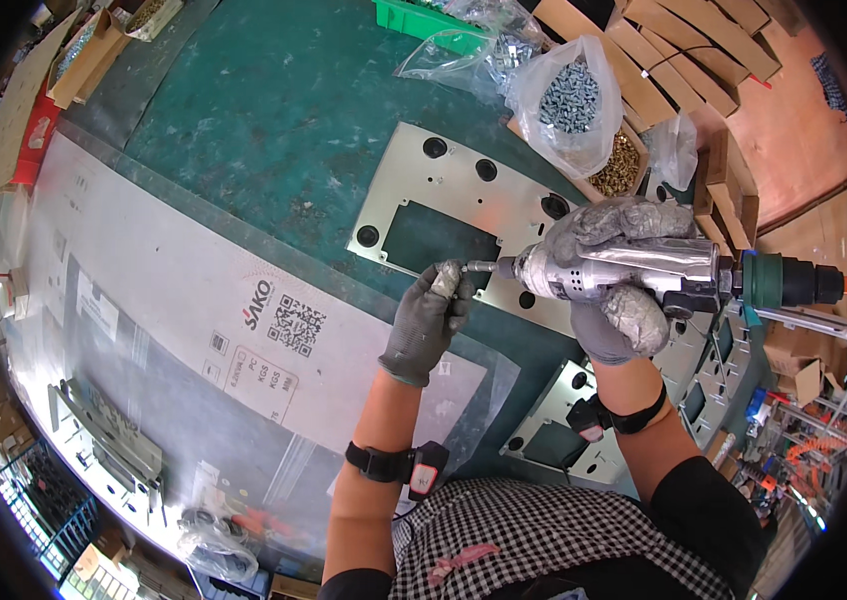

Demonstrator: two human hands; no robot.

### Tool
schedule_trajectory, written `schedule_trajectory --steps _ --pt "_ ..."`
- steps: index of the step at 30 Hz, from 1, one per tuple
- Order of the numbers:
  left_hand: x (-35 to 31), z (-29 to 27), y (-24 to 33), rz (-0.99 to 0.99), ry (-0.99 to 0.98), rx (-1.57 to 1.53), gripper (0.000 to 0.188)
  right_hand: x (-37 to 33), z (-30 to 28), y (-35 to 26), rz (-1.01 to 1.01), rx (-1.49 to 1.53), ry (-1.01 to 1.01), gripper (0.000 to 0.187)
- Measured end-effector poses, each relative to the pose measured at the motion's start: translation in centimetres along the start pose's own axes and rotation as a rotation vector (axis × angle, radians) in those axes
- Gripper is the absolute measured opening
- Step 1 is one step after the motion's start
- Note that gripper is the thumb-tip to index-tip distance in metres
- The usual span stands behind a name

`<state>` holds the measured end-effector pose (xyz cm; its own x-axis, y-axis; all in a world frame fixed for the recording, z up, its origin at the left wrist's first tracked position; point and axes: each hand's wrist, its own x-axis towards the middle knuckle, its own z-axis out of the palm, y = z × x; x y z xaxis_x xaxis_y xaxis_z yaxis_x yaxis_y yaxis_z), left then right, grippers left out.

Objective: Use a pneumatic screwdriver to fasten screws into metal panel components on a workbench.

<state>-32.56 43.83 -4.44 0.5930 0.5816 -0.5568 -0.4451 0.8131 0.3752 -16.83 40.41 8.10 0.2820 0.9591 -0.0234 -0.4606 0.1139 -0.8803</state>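
My right hand (631, 220), in a worn grey glove, is wrapped round a silver power screwdriver (658, 265) held sideways, its bit pointing left. The gloved fingers of my left hand (428, 318) are pinched together at the tip of the bit (479, 267). Whatever small piece they hold there is hidden. Beneath both hands lies a flat metal plate (461, 188) with a large rectangular cutout, several round black pieces and small holes. The screwdriver and my right hand cover its right part.
Behind the plate stand a clear bag of screws (569, 100) and a box of brass-coloured fasteners (615, 168). A green bin (428, 25) is at the far edge. More metal plates (571, 400) lie at the near right. A printed board (183, 280) covers the left side.
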Motion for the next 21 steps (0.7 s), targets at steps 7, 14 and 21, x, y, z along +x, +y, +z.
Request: schedule_trajectory --steps 7,14,21 --pt "-1.0 -0.1 -0.6 -0.034 -0.19 -0.032 0.027 2.5 -3.9 2.2 -0.233 0.13 -0.596 0.074" --pt "-3.5 -2.1 -0.1 -0.12 -0.048 0.237 0.027 -2.9 -5.7 5.2 0.049 0.419 -0.307 0.055" --pt "-3.3 -2.7 1.2 0.124 -0.061 0.007 0.033 -3.9 -5.2 6.0 0.059 0.149 -0.098 0.043"
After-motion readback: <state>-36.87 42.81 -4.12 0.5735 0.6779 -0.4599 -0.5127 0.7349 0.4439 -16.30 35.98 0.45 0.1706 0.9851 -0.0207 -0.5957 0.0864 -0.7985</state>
